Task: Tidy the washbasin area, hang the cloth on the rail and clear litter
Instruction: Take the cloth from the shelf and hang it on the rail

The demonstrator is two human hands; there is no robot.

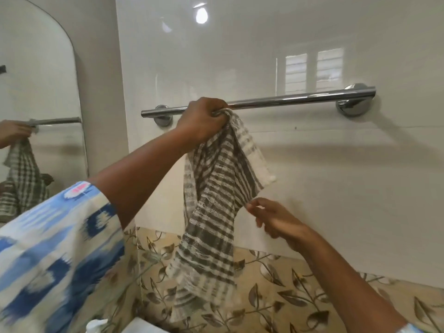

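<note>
While the left hand (204, 118) is clenched on the top of the checked cloth (211, 207) right against the chrome rail (288, 99), the cloth hangs down toward six o'clock. The right hand (274, 217), at four o'clock from the left, pinches the cloth's edge between its fingertips (251, 206).

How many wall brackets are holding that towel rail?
2. One bracket sits near the rail's left end, just left of the left hand gripping the cloth; the other bracket is at the right end.
</note>
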